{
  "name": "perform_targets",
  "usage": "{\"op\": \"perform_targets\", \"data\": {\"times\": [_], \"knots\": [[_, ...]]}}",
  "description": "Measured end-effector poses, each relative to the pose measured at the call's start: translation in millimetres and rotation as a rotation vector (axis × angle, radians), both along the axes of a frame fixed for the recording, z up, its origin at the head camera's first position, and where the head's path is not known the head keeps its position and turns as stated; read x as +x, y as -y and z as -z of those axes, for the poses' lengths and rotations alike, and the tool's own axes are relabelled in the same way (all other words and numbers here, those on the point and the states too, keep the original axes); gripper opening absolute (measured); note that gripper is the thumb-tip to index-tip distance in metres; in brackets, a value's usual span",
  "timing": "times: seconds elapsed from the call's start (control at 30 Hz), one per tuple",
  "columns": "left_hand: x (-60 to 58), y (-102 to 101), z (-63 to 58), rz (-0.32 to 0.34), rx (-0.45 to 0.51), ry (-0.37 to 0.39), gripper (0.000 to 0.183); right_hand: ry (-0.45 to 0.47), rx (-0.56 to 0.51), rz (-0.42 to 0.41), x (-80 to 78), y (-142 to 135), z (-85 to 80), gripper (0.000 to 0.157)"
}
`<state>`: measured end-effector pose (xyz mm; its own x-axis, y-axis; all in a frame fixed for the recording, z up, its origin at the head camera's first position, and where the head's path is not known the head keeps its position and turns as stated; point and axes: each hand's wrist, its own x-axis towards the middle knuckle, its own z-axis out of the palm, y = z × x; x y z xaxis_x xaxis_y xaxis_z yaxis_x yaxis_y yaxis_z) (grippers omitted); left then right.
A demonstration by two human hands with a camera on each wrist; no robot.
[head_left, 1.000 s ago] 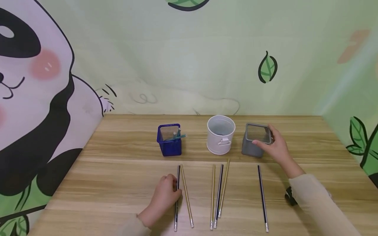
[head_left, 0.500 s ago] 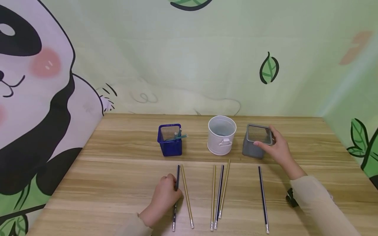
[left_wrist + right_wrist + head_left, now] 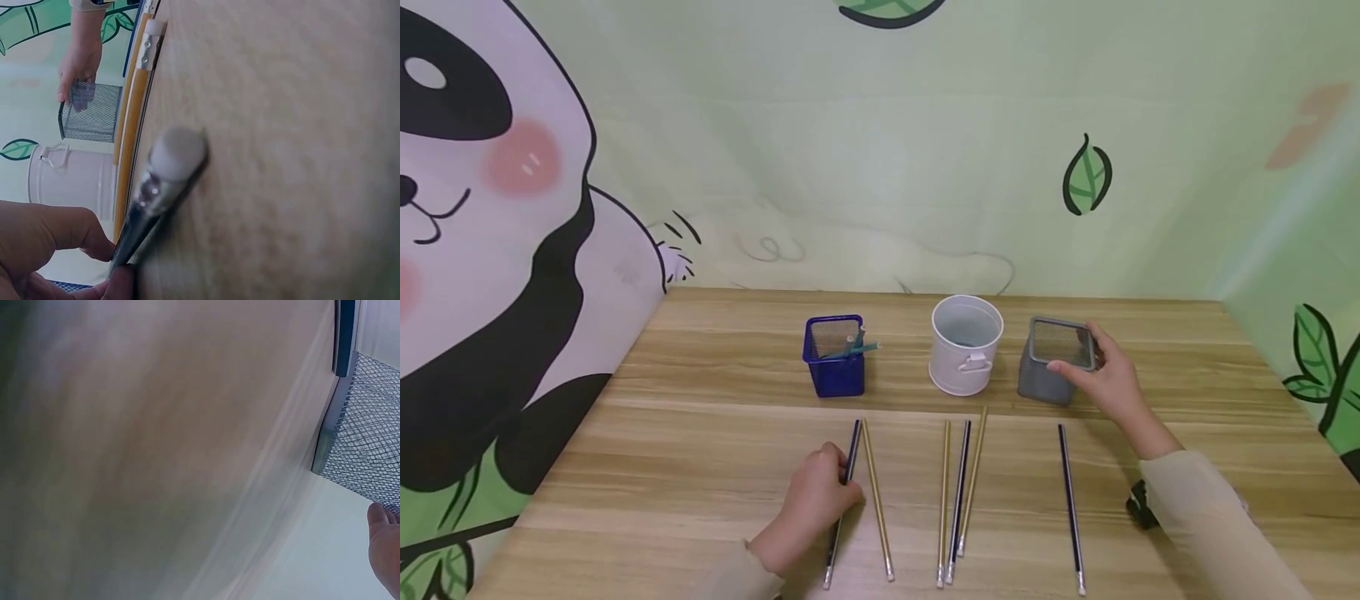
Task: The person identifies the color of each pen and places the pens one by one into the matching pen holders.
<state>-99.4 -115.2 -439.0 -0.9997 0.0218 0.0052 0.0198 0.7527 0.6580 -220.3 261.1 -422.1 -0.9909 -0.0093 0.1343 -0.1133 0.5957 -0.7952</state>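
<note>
In the head view my left hand (image 3: 816,500) pinches a dark pencil (image 3: 831,557) between thumb and fingers, low over the table. Its white eraser (image 3: 180,153) points towards the left wrist camera, and the pencil slants with its far end to the right. A gold pencil (image 3: 878,508) lies just right of that hand. My right hand (image 3: 1112,383) holds a grey mesh pencil holder (image 3: 1043,382) at its right side, thumb at the near rim. The holder stands upright on the table; the right wrist view shows its mesh wall (image 3: 365,425) close to the fingertips.
A blue mesh holder (image 3: 838,382) with several teal sticks (image 3: 856,348) and a white bucket (image 3: 958,371) stand along the back. Two gold pencils (image 3: 943,500) flank a dark one in the middle; another dark pencil (image 3: 1071,508) lies right. A black object (image 3: 1141,506) sits by the right sleeve.
The dark pencil in my left hand has turned, its eraser end swinging left and its far end slightly right. My right hand stays on the grey holder. The head view has shifted slightly.
</note>
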Motion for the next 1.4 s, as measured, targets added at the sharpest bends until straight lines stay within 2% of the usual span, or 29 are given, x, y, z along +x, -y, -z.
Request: {"op": "perform_targets", "data": {"times": [0.43, 0.7, 0.9, 1.07, 1.23, 1.4], "knots": [[-1.6, 4.4, -1.2, 0.011, 0.014, 0.029, 0.025, -0.014, 0.007, -0.006, 1.7, 0.8, 1.0, 0.093], [-2.5, 10.6, -3.8, 0.012, 0.071, 0.054, 0.026, -0.009, -0.001, -0.018, 2.8, 0.3, 0.6, 0.093], [-5.9, 16.8, -16.1, 0.0, 0.15, 0.043, 0.026, -0.017, 0.001, -0.02, 0.5, 0.1, 0.2, 0.092], [-5.5, 15.8, -25.5, 0.013, 0.161, 0.002, 0.022, -0.022, -0.003, -0.015, 1.0, -0.8, 0.1, 0.092], [-2.8, 11.8, -28.3, 0.027, 0.158, -0.013, 0.022, -0.024, 0.003, -0.008, 0.7, -1.4, 0.8, 0.091], [1.3, 6.9, -31.8, 0.037, 0.199, -0.007, 0.021, -0.023, 0.0, -0.009, 0.7, -1.8, 0.9, 0.092]]}}
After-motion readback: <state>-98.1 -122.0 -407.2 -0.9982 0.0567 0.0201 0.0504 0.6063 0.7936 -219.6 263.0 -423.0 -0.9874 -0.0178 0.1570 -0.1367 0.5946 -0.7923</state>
